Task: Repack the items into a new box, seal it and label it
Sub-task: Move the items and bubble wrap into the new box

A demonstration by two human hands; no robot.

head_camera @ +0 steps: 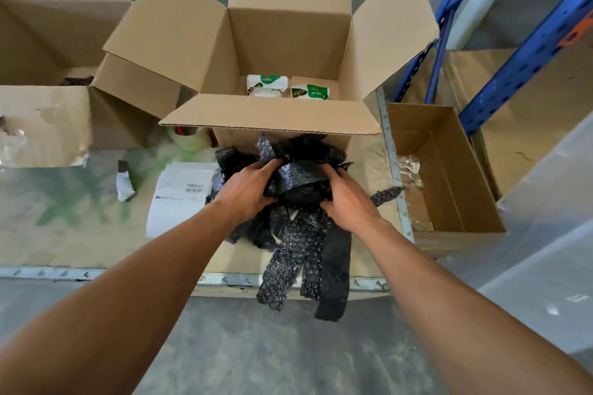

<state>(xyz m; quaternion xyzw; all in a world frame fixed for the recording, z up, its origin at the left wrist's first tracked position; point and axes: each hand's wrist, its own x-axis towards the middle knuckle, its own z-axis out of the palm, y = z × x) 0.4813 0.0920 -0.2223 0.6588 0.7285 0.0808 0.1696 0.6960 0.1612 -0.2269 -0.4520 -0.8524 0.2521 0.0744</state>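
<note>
A new cardboard box stands open on the table with all flaps spread. Two white-and-green packets lie at its bottom. In front of the box sits a pile of black bubble wrap strips, some hanging over the table's front edge. My left hand grips the pile from the left. My right hand grips it from the right. A white shipping label sheet with barcodes lies left of the pile. A roll of greenish tape sits beside the box's left wall.
A worn, torn cardboard box lies at the left. A small wrapped object rests near it. A smaller open box sits off the table's right edge. Blue shelving uprights rise at the right. The table edge runs along the front.
</note>
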